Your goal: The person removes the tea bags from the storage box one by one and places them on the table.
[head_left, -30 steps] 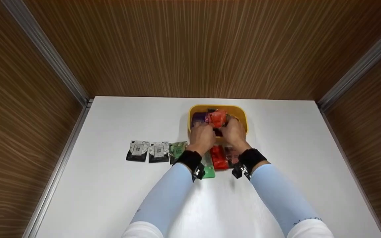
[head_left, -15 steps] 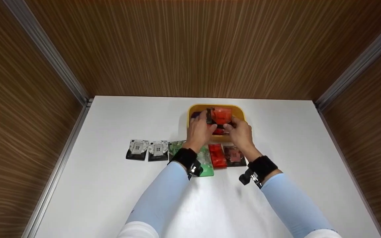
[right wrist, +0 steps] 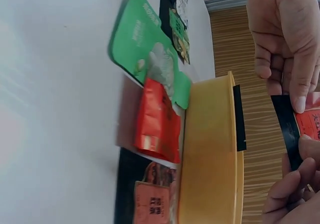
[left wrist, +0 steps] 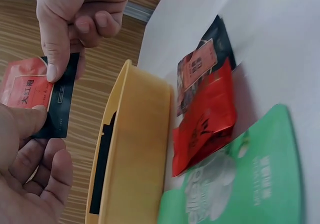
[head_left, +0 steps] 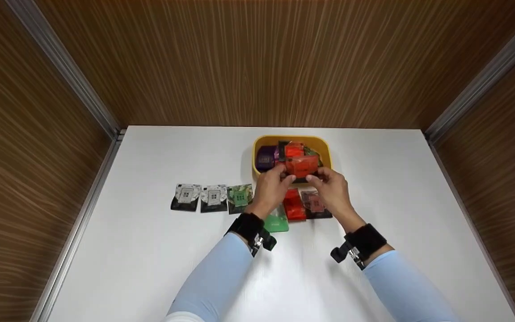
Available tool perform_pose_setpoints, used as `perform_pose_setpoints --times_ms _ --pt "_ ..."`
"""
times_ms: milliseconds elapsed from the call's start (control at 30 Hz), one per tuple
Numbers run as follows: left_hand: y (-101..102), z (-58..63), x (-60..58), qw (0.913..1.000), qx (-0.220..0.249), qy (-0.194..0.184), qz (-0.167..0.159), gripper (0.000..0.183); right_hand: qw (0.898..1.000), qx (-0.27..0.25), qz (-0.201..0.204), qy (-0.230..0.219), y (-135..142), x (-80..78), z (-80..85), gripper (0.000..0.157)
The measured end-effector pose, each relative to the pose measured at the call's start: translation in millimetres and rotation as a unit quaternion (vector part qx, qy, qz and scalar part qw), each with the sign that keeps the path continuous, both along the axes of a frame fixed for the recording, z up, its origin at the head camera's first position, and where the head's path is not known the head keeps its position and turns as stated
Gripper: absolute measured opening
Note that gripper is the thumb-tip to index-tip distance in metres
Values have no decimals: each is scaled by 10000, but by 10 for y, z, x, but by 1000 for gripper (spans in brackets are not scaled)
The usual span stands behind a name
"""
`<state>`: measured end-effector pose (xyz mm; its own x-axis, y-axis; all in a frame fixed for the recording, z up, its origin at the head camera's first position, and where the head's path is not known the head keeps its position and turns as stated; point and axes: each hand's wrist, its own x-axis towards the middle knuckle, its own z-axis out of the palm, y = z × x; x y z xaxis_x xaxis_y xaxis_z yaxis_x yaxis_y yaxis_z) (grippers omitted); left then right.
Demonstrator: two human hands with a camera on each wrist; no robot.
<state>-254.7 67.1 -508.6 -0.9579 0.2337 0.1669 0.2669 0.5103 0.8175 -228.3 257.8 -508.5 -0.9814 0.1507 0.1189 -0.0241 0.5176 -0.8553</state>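
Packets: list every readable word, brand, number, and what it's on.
"大红袍": the held red-and-black packet; its finer print is too small.
Green pouch: pale lettering, too blurred.
Red packet by it: dark characters, too blurred.
Black packet with pink label: characters too blurred.
Two white-and-black packets, green-and-black packet, purple packet in the yellow bin: too small.

Soft light lay over the white table [head_left: 387,179], whitening to a pale glare nearer the person than the left hand [head_left: 268,190] and right hand [head_left: 334,193]. The wood panel [head_left: 257,67] beyond them was dimmer, and a faint shadow edged the yellow basket [head_left: 292,137] past the left hand. In the left wrist view the held packet [left wrist: 29,88] read fairly sharp between both hands, while lettering on the green packet [left wrist: 272,159] by the left wrist was blurred
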Motion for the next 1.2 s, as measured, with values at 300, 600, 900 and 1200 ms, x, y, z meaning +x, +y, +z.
perform_pose_setpoints --times_ms 300,600,900,1200 --pt "16 -142 191 9986 -502 64 -128 17 9952 -962 -200 -4 35 221 -207 19" --pt "142 -248 337 9979 -621 -115 -148 13 9884 -1451 -402 -208 108 350 -380 20" --pt "233 -313 417 9967 -710 -229 -333 11 9914 -839 -925 -404 403 417 -463 25" --pt "239 -376 469 9944 -828 -375 -536 19 9849 87 -1244 -1198 917 385 -456 35"
